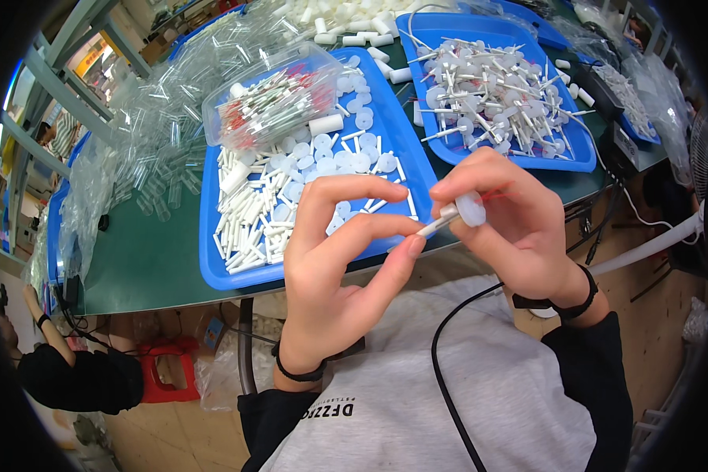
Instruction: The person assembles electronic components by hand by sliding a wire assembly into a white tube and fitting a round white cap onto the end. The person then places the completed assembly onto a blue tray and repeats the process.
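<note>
Head view, looking down at my two hands over the front edge of the green table. My left hand is closed in a pinch: thumb and forefinger grip the near end of a thin white stick. My right hand is closed too, its fingers curled around a small white disc that sits on the far end of the same stick. Stick and disc are held in the air between both hands, just above the near rim of the blue tray.

That tray holds loose white sticks on its left and loose white discs toward its middle and right. A clear plastic box with red-marked pieces inside rests on its far left corner. A second blue tray, behind my right hand, is piled with sticks already carrying discs. Clear plastic bags lie heaped to the left of the near tray. A black cable runs across my grey shirt.
</note>
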